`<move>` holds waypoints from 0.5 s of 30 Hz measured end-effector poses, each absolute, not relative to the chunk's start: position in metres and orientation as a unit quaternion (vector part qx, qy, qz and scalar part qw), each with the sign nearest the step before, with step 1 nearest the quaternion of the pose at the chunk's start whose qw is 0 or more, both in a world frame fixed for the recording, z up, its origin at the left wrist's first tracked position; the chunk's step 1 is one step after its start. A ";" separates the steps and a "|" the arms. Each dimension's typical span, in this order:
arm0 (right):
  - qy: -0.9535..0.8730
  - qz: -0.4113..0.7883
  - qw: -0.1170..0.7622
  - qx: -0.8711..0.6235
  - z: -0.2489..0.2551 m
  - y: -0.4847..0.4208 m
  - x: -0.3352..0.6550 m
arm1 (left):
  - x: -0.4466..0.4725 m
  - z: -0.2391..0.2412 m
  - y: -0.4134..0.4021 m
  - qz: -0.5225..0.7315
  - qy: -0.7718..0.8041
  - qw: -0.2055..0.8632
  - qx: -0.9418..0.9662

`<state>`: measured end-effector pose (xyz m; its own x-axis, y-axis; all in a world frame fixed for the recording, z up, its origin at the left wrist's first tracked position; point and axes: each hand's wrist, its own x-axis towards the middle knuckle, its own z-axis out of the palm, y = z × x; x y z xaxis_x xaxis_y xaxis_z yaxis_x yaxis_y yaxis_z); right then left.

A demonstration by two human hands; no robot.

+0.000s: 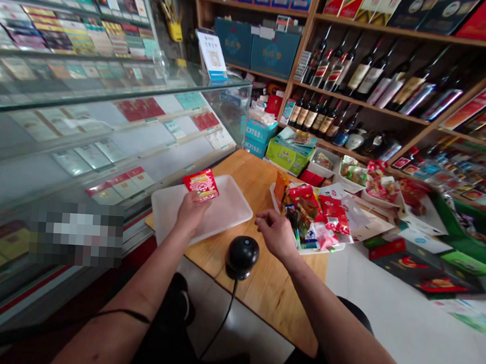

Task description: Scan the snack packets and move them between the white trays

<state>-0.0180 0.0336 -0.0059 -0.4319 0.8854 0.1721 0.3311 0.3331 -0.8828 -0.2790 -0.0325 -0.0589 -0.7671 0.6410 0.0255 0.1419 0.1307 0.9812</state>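
My left hand (191, 213) is closed on the lower edge of a red snack packet (201, 185) with a pink-and-yellow print. It holds the packet over a shallow white plastic tray (228, 214) on the left part of the wooden table. My right hand (276, 232) hovers by a second white tray (324, 247) heaped with colourful snack packets (315, 211). Its fingers are loosely curled together, and nothing shows in them. Between my hands, near the table's front edge, stands a round black device (242, 254) with a cable running down toward me.
The wooden table (273, 293) stands beside a glass display counter (104, 157) on the left. Boxes and small snack trays (352, 184) sit behind it. Shelves with bottles (360, 76) rise at the back right. A dark gift box (411, 266) lies on the right.
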 end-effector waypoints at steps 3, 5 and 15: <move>-0.772 0.404 0.304 -0.386 -0.004 0.046 -0.051 | -0.301 -0.055 -0.024 0.619 0.696 0.215 0.293; -0.790 0.403 0.276 -0.372 -0.005 0.055 -0.073 | -0.315 -0.055 -0.021 0.629 0.672 0.226 0.320; -0.824 0.381 0.194 -0.372 -0.080 0.112 -0.171 | -0.364 -0.105 -0.022 0.589 0.740 0.233 0.228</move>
<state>-0.1709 0.1125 -0.0799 -0.6483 0.7605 0.0360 0.4646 0.4327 -0.7726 -0.3645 -0.0223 -0.1049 -0.7871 0.6121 -0.0764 0.0632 0.2031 0.9771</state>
